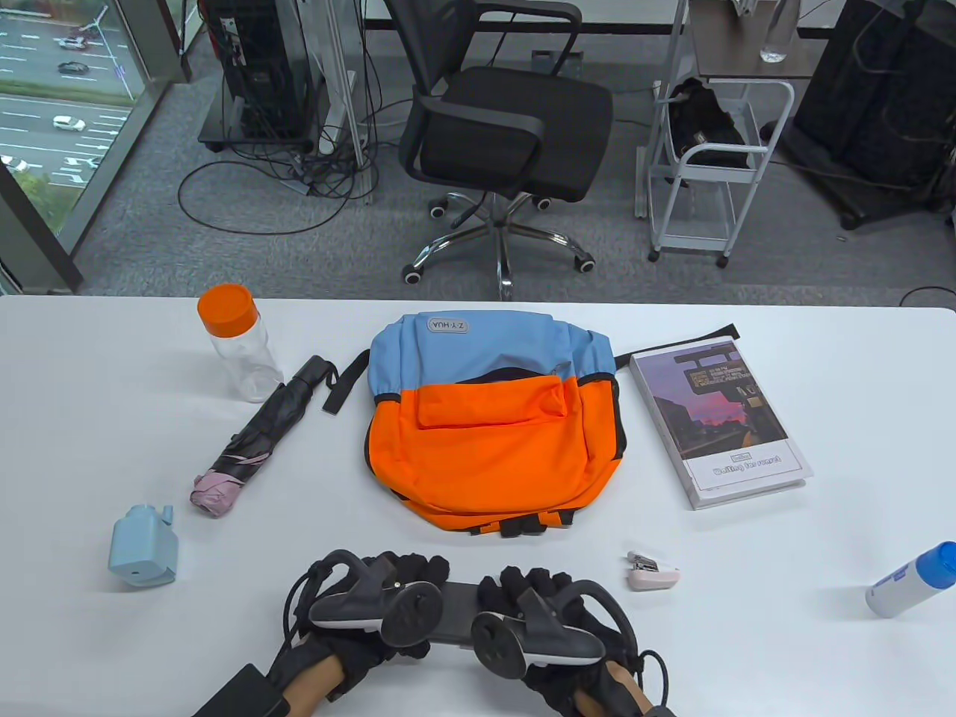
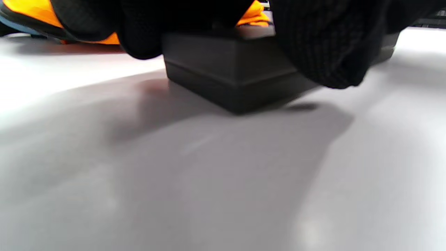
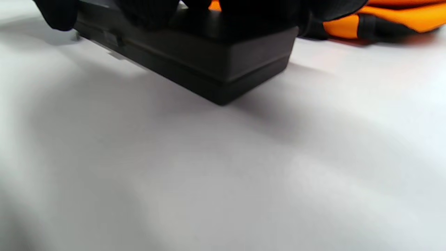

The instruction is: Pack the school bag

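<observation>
A white table (image 1: 89,388) is seen spread with school things. At its middle the backpack (image 1: 493,418) is laid flat — blue above, orange below — with its front pocket uppermost. To its right a book (image 1: 721,422) with a sunset cover is placed, just beside the bag. To its left a folded black umbrella (image 1: 261,433) with a pink tip is laid at a slant, and behind that a clear bottle with an orange cap (image 1: 237,340) is stood upright. A pale blue pencil sharpener (image 1: 143,547) is set near the left edge; a white and blue bottle (image 1: 913,581) lies on its side at the far right.

Near the front edge a flat black case (image 1: 459,603) is rested on the table, just in front of the bag. It is gripped at its ends by the left hand (image 1: 373,597) and the right hand (image 1: 549,612), gloved fingers curled over its top. A small pink stapler (image 1: 652,573) lies just right of the right hand.
</observation>
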Tool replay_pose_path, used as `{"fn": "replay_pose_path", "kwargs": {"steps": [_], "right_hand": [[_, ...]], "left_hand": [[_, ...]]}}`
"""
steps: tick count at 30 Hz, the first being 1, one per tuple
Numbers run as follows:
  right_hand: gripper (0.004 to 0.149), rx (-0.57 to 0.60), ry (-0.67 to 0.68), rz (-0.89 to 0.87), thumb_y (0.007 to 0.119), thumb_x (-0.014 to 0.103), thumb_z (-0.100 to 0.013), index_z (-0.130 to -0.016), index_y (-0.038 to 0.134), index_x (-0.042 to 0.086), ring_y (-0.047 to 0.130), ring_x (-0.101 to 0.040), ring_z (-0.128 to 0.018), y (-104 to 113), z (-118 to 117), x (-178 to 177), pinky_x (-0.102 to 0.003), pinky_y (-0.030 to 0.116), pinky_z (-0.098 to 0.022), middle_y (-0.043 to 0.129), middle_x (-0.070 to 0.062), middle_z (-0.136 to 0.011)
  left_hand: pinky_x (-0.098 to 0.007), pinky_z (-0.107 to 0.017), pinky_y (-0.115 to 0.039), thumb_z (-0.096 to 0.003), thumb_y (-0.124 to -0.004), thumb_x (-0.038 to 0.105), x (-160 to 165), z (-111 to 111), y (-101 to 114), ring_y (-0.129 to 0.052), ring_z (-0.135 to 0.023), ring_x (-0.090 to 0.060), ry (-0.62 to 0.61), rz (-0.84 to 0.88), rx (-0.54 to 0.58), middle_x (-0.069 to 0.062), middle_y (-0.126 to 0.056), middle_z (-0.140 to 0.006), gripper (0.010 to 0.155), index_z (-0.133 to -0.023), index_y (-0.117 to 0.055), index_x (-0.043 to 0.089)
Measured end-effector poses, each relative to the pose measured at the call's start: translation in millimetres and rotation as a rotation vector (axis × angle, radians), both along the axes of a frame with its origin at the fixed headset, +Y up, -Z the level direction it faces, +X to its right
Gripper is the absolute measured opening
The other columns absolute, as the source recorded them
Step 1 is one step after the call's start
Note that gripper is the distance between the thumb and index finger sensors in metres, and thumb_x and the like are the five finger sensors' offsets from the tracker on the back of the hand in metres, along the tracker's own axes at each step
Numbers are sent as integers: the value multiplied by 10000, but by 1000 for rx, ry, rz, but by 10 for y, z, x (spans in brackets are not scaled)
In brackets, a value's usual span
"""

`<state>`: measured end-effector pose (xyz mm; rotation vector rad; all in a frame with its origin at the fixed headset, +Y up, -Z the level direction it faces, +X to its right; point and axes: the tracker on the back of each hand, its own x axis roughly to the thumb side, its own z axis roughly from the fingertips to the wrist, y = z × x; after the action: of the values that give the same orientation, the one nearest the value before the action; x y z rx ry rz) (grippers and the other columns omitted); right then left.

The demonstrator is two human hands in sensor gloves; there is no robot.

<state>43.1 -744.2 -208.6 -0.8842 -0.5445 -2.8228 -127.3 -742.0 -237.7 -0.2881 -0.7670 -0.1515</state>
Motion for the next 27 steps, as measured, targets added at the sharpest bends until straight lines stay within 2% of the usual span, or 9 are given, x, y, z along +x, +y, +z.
{"fn": "replay_pose_path", "kwargs": {"steps": [6,10,12,14,17,20,22,24,27], "right_hand": [[705,27,-11,-6,670,329,-467,-1073,353,155,607,-537,-935,6,-24,-23,-667,577,-670,455,-246,-1130],[708,64,-29,34,672,327,-456,-1071,359,168,629,-515,-950,9,-4,-52,-646,608,-674,467,-214,-1138],[707,57,-40,20,678,334,-453,-1068,361,187,625,-502,-958,15,-28,-29,-642,609,-676,469,-190,-1141],[702,46,-53,-7,683,345,-452,-1063,368,206,618,-512,-957,12,-41,2,-643,605,-675,466,-176,-1143],[694,36,-60,-25,682,355,-453,-1059,372,217,611,-544,-952,10,-51,28,-657,600,-671,457,-168,-1147],[694,9,-65,-31,680,359,-457,-1058,362,223,600,-552,-955,13,-71,38,-663,589,-674,442,-169,-1150],[696,-8,-66,-42,677,358,-460,-1060,352,220,588,-555,-955,9,-77,48,-665,581,-675,431,-188,-1149],[696,-14,-67,-44,673,361,-464,-1060,343,219,578,-556,-956,11,-78,53,-668,575,-675,421,-198,-1148],[698,-8,-60,-35,671,365,-465,-1060,340,213,581,-559,-953,18,-70,45,-667,577,-674,425,-213,-1145]], "left_hand": [[-605,-621,-694,-349,-856,529,20,-5,-25,-735,-861,-472,10,-3,37,-273,-618,-1066,1010,-1151,-484,41],[-628,-641,-647,-355,-847,525,-34,-46,-38,-681,-869,-491,30,64,-48,-286,-571,-1071,1016,-1153,-456,32],[-633,-644,-651,-364,-789,574,-110,-92,3,-696,-869,-484,28,127,-98,-278,-591,-1073,1002,-1151,-477,39],[-633,-633,-689,-409,-699,604,-180,-123,94,-759,-871,-487,66,236,-114,-275,-668,-1069,903,-1130,-579,73],[-624,-605,-746,-455,-707,514,-208,-204,308,-852,-826,-481,141,337,-31,-255,-798,-1014,734,-1053,-750,91],[-600,-615,-764,-466,-728,456,-18,-404,572,-882,-828,-453,122,247,51,-222,-827,-1008,670,-1040,-775,113],[-578,-643,-760,-468,-740,435,149,-564,653,-869,-866,-426,92,134,91,-206,-801,-1036,665,-1061,-739,133],[-582,-654,-739,-456,-760,427,313,-783,610,-840,-896,-429,77,37,146,-207,-761,-1062,692,-1079,-699,134],[-610,-656,-723,-415,-791,502,448,-1012,362,-837,-895,-444,115,-134,125,-218,-748,-1070,848,-1129,-578,95]]}}
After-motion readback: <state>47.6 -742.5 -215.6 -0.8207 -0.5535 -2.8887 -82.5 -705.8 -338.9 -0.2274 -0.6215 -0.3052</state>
